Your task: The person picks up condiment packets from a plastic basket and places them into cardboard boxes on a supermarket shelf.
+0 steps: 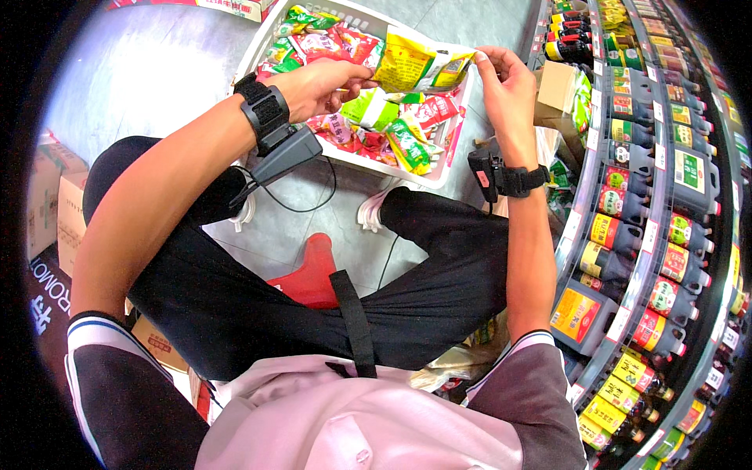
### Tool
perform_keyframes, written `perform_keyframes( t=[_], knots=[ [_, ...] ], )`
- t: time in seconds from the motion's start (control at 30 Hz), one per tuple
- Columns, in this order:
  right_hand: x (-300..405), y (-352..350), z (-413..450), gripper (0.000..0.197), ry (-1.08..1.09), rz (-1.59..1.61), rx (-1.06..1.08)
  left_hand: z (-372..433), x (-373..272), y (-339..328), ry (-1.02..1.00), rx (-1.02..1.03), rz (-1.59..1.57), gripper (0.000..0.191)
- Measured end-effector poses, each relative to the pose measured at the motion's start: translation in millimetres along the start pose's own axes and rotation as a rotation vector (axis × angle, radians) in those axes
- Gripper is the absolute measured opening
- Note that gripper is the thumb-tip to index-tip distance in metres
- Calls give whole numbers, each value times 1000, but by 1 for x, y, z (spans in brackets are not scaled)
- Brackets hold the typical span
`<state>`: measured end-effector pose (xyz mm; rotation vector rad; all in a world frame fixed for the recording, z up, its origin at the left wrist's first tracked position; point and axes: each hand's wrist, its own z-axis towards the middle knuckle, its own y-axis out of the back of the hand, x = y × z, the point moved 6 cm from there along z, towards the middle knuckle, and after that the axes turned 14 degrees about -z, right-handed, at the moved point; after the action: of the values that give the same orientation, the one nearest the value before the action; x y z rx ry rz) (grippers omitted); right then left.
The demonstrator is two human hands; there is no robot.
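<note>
A yellow plastic packet (423, 61) with printing on it is stretched between my two hands, above a white plastic basket (405, 171). My left hand (326, 88) pinches its left corner, and my right hand (506, 79) pinches its upper right corner. Below lie red packets (323, 47), a green and white packet (370, 108) and a green and yellow packet (409, 145), loosely heaped in the basket. Both wrists carry black straps with small devices. The underside of the yellow packet is hidden.
Shelves of dark sauce bottles (611, 232) run along the right side. An opened cardboard box (555, 88) with packets stands beside them. Cardboard boxes (70, 205) are at the left. A red plastic object (311, 273) is between my legs, and a thin black cable hangs below my left wrist.
</note>
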<state>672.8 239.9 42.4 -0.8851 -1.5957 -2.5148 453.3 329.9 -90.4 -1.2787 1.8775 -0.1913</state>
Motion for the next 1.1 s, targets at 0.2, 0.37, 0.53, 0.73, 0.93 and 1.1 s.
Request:
perform_keyframes(
  t=[0.2, 0.37, 0.53, 0.73, 0.93, 1.1],
  knots=[
    [24, 4, -2, 12, 67, -47, -4, -1, -8, 5, -164, -45, 61, 19],
    [34, 15, -1, 9, 284, -161, -38, -8, -35, -4, -521, -59, 354, 24],
    [44, 50, 0, 12, 567, -235, -56, -16, -53, -25, -618, -8, 210, 27],
    [13, 135, -20, 13, 558, -351, -207, -39, -79, -119, -812, 65, 478, 32],
    [-6, 205, -74, 12, 426, -378, -468, -48, -69, -190, -806, 192, 423, 30],
    [-50, 253, -207, 11, 70, -264, -590, -71, -33, -311, -784, 405, 680, 30]
  ],
)
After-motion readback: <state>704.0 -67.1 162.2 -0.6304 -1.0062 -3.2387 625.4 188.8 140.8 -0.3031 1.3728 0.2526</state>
